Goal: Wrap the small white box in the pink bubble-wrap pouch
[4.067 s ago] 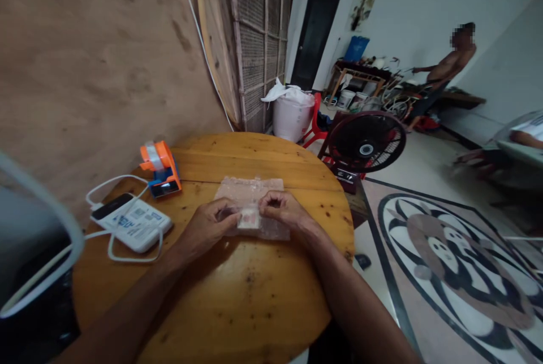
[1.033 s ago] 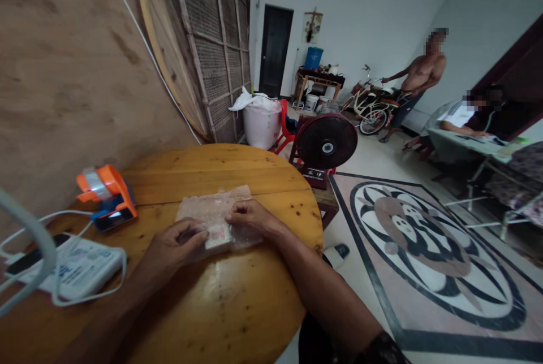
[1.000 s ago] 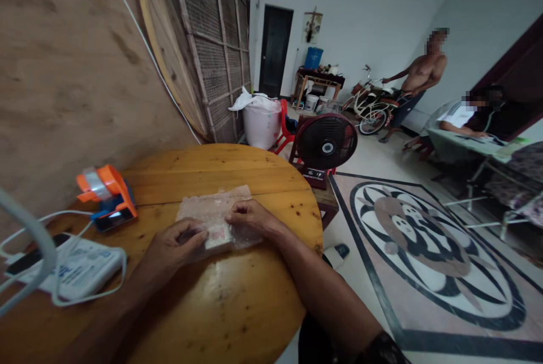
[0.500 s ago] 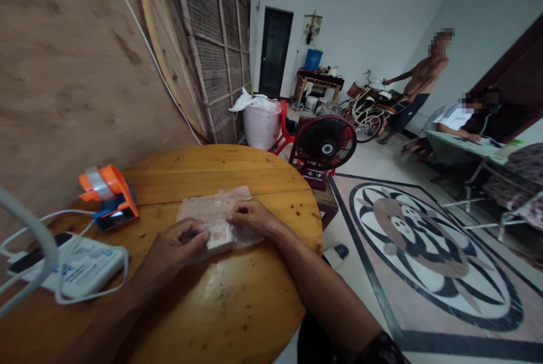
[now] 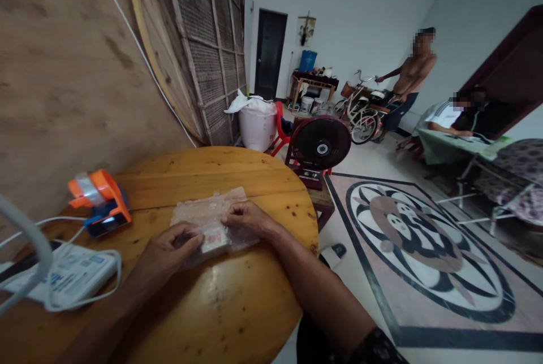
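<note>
Pinching a crinkly clear bubble-wrap sheet here: left hand has its fingers gripped at the left end of a small, flat, whitish box with red print, right hand nips the plastic by the box's far right corner. Box lies amid the wrap on a round, glossy, yellow-brown wooden desk. Looks like folding or peeling, can't tell which; next move probably calls for a steady left hold while the right guides the film. Orange-and-blue plastic tape dispenser sits off left, round black fan beyond.
</note>
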Motion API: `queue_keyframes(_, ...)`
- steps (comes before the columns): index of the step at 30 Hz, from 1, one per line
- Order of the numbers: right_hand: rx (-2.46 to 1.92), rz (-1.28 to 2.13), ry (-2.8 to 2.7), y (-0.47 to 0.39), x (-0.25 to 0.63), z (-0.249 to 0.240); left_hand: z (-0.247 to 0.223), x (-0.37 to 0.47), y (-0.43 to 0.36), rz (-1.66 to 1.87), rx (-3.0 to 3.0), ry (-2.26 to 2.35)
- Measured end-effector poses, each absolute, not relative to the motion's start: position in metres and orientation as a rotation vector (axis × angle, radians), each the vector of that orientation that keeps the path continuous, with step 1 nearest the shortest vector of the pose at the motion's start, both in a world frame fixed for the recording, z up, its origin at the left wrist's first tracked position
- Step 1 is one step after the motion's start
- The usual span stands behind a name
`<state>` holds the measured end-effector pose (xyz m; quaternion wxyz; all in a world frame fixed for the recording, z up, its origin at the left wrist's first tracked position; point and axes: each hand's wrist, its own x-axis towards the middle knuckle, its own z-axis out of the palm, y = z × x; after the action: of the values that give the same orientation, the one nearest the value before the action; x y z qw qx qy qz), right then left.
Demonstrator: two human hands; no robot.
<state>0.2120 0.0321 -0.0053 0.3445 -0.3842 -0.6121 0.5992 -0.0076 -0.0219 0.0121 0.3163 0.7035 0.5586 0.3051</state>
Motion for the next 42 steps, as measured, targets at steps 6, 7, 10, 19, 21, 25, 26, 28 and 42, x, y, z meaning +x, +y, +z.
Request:
queue_keyframes(6,-1.029,1.565,-1.573,0.030,0.211,-0.002,0.012,-0.009,-0.022,0.790,1.823,1.475)
queue_keyframes(7,-1.032,1.562,-1.574,0.029,0.211,-0.001,0.011,-0.009,-0.022,0.787,1.812,1.466)
queue_keyframes(10,-1.032,1.563,-1.580,0.029,0.212,0.000,0.010,-0.007,-0.020,0.804,1.788,1.448)
queue_keyframes(19,-1.122,1.533,-1.587,0.030,0.213,0.000,0.025,0.002,-0.024,0.881,1.725,1.434)
queue_keyframes(21,-1.129,1.536,-1.594,0.031,0.213,0.000,0.025,0.002,-0.024,0.896,1.687,1.405)
queue_keyframes(25,-1.119,1.543,-1.609,0.030,0.211,0.004,0.022,0.001,-0.024,0.946,1.698,1.377)
queue_keyframes(26,-1.117,1.540,-1.610,0.029,0.211,0.004,0.021,0.001,-0.024,0.955,1.704,1.372)
queue_keyframes(28,-1.114,1.527,-1.594,0.028,0.212,0.005,0.019,0.000,-0.024,0.973,1.715,1.358)
queue_keyframes(42,-0.893,0.626,-2.215,-0.015,0.192,0.066,0.026,0.002,-0.028,0.947,1.725,1.350)
